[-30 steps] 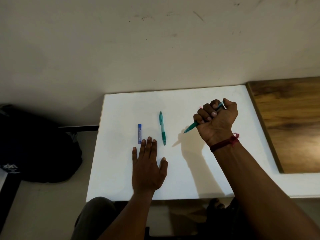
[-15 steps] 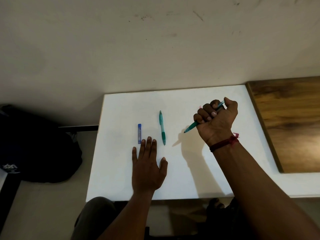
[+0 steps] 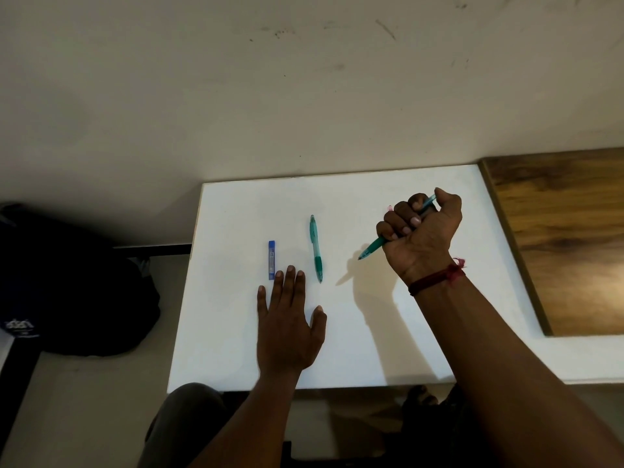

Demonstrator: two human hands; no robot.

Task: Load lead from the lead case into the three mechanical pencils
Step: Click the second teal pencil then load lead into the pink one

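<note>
A blue lead case (image 3: 271, 260) lies on the white table (image 3: 337, 349), lengthwise away from me. To its right lies a green mechanical pencil (image 3: 316, 248), tip toward me. My left hand (image 3: 288, 324) rests flat on the table with straight fingers, its fingertips just below the lead case. My right hand (image 3: 420, 233) is raised above the table and grips a second green mechanical pencil (image 3: 373, 247) in a fist, tip pointing down-left and thumb at its top end. A small pink bit (image 3: 390, 208) shows behind the fist; the rest of it is hidden.
A wooden board (image 3: 567, 238) lies on the table's right side. A dark bag (image 3: 74, 292) sits on the floor to the left. The wall rises right behind the table's far edge. My knee (image 3: 189, 417) shows below the near edge.
My right hand has shifted slightly with the pencil, the thumb staying at its top end. My left hand, the lead case and the lying pencil have not moved.
</note>
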